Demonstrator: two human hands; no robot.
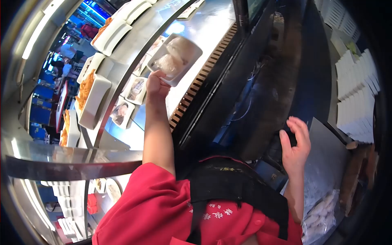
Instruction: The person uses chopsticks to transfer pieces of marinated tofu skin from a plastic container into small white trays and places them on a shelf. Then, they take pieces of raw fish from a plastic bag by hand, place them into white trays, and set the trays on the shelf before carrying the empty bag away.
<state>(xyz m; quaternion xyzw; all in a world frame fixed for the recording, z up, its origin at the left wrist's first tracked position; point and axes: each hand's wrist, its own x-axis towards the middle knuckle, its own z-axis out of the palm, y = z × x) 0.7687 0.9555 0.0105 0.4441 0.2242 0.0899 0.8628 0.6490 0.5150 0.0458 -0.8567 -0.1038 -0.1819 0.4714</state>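
Note:
My left hand (158, 85) grips the near edge of a white rectangular tray (190, 53), held tilted over the lit display counter. Inside the tray lie pale, rounded food pieces (170, 61) that look covered in clear film; their kind I cannot make out. Beneath and left of this hand, smaller white dishes (136, 90) with food stand on the counter. My right hand (296, 143) is raised in front of the dark lower area, thumb and fingers apart, holding nothing. Near it is a grey metal panel (326, 147).
White trays of golden fried food (94, 100) line an upper shelf at left. A curved metal rail (73, 157) crosses the lower left. A slatted strip (204, 75) and black frame edge the counter. Stacked white trays (357, 96) stand at right, above a clear bag of pale items (320, 216).

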